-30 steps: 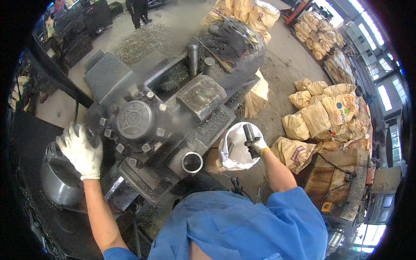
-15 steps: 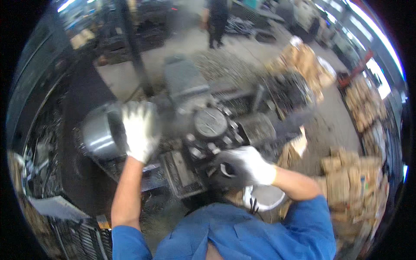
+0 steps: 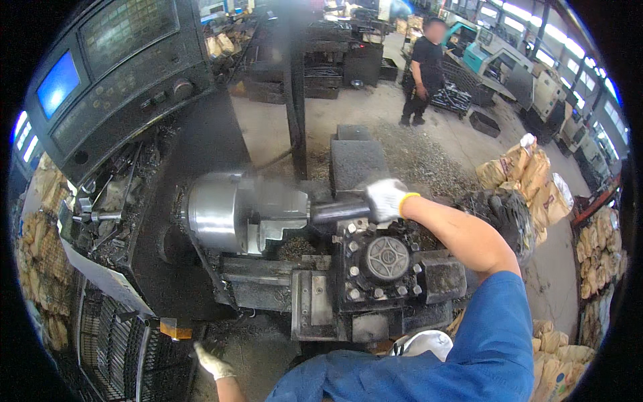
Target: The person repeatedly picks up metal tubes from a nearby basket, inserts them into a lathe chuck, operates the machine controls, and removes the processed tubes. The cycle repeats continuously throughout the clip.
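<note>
My right hand (image 3: 388,199), in a white knitted glove with a yellow cuff, is closed round the right end of a dark metal cylinder (image 3: 338,211). The cylinder lies roughly level, its left end at the jaws (image 3: 284,213) of a shiny lathe chuck (image 3: 218,213). Whether the jaws grip it I cannot tell. Just nearer to me sits the square tool post (image 3: 387,259), with bolts around its round cap. My left hand (image 3: 214,362), also gloved, is low at the machine's front, beside an orange block (image 3: 175,329). One finger points out, and it seems to hold nothing.
A control panel with a blue screen (image 3: 58,85) stands at left. Metal chips (image 3: 429,161) cover the floor behind the lathe. Another person (image 3: 423,70) stands at the back. Paper sacks (image 3: 526,171) are piled to the right, and a white round container (image 3: 425,345) is near my body.
My left hand has dropped from beside the chuck to the machine's front. My right hand has gone from below the tool post to behind it, bringing the dark cylinder to the chuck. The view has shifted.
</note>
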Motion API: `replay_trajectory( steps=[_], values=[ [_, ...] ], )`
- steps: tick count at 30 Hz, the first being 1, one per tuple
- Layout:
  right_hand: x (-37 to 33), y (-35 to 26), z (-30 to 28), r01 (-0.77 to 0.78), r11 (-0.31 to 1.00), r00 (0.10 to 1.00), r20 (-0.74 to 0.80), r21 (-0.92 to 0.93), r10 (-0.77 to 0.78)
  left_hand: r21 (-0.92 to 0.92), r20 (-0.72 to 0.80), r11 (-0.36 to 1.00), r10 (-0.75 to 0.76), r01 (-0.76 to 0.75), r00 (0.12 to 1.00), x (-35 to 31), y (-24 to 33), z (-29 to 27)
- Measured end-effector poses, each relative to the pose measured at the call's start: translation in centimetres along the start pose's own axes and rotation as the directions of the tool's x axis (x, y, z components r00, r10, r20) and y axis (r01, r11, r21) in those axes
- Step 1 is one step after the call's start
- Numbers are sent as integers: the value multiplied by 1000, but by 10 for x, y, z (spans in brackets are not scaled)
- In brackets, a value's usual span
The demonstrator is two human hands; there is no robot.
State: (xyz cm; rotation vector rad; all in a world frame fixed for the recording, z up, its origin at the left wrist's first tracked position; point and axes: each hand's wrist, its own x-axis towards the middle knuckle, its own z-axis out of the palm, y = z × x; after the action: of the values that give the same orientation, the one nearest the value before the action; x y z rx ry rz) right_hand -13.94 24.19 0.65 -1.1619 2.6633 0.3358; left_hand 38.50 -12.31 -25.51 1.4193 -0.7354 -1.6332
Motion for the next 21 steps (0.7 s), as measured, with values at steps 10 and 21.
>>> replay_trajectory(
  steps=[10, 21],
  values=[
    [42, 13, 41, 99, 889, 962, 184, 447, -200, -184, 193, 969, -127, 163, 973, 72, 49, -50],
    [91, -75, -13, 149, 592, 972, -8, 792, -234, -80, 447, 989, -77, 125, 891, 82, 69, -42]
  ],
)
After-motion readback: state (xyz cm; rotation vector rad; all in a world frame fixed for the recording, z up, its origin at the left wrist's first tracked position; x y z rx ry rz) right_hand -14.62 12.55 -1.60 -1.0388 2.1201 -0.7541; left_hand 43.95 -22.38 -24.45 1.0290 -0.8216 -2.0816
